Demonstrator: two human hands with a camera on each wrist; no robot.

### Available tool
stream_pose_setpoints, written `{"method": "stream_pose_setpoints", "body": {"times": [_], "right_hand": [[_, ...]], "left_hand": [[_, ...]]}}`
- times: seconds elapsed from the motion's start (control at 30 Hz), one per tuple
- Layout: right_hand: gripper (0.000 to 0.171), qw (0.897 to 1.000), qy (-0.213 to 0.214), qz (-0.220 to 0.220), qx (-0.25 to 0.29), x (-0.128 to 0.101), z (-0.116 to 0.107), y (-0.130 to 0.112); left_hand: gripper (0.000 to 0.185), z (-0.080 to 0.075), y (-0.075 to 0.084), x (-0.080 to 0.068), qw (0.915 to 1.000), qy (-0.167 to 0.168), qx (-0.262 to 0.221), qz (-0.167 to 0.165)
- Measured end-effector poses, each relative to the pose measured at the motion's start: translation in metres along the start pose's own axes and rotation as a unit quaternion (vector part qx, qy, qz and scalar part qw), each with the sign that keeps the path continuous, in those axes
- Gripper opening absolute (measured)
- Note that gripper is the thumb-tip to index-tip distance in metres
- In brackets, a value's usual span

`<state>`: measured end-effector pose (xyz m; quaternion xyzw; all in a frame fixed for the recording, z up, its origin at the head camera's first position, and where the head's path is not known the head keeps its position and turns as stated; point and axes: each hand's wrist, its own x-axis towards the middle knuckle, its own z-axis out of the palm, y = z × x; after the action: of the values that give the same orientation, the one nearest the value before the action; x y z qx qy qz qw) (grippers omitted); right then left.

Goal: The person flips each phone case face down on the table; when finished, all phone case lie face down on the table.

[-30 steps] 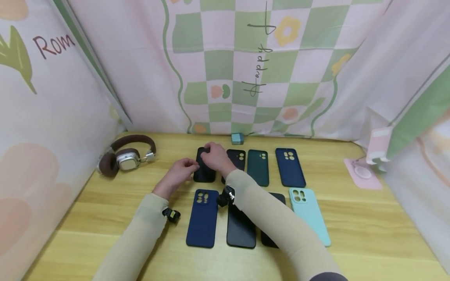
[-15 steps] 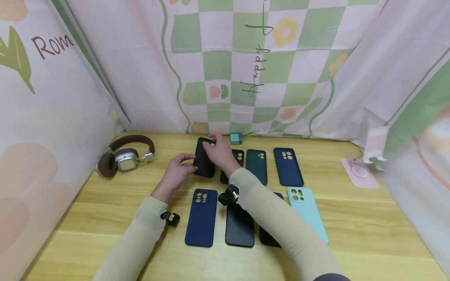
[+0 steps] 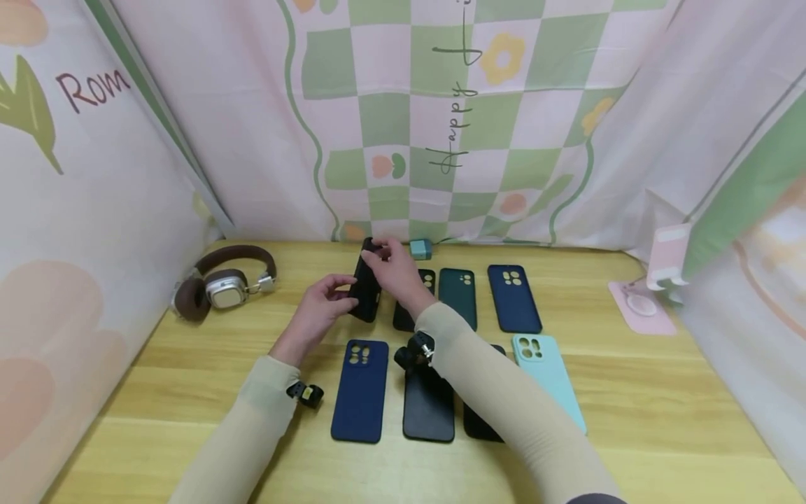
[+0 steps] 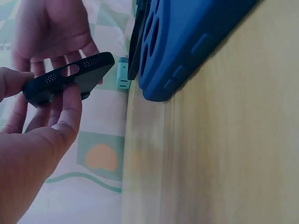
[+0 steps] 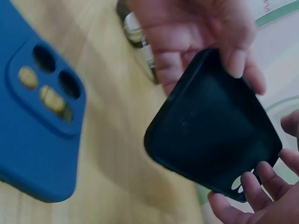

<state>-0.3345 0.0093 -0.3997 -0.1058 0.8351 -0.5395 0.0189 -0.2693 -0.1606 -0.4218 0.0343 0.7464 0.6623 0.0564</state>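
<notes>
2 hands (image 3: 313,308) (image 3: 398,276) gripping tilted black case (image 3: 366,288), headphones (image 3: 227,289) at left

**Things laid out on a light wood-grain table** (image 3: 667,409)

Brown headphones (image 3: 227,290) lie left of the left hand (image 3: 317,311). A teal block (image 3: 420,249) sits just beyond the right hand (image 3: 399,275). Rightward from that hand: a black case (image 3: 405,317), green case (image 3: 457,301), navy case (image 3: 516,302), pink stand (image 3: 644,318). Nearer the person than both hands: a blue case (image 3: 359,402), two larger black cases (image 3: 429,413), a mint case (image 3: 553,385).
</notes>
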Motion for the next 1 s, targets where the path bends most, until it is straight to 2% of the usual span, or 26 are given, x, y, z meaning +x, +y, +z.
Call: {"method": "stream_pose_setpoints", "body": {"times": [0.07,0.27,0.47,0.7,1.0], "right_hand": [[0.046,1.0,0.0,0.0,0.016,-0.001,-0.001,-0.005],[0.06,1.0,-0.011,-0.007,0.01,0.0,0.001,-0.006],[0.047,1.0,-0.019,-0.016,0.007,0.0,0.004,-0.001],[0.043,1.0,-0.011,-0.016,0.021,-0.001,0.006,-0.002],[0.031,0.999,0.036,0.013,0.027,-0.007,0.007,-0.001]], "left_hand": [[0.037,0.0,0.001,0.0,1.0,-0.003,-0.006,0.006],[0.036,-0.001,0.001,-0.001,0.9998,-0.018,-0.004,0.013],[0.034,-0.002,0.0,-0.002,0.9997,-0.018,-0.01,0.013],[0.03,-0.002,0.0,-0.002,0.9996,-0.014,-0.02,0.017],[0.031,0.009,-0.005,-0.001,0.9965,-0.04,-0.069,0.023]]}}
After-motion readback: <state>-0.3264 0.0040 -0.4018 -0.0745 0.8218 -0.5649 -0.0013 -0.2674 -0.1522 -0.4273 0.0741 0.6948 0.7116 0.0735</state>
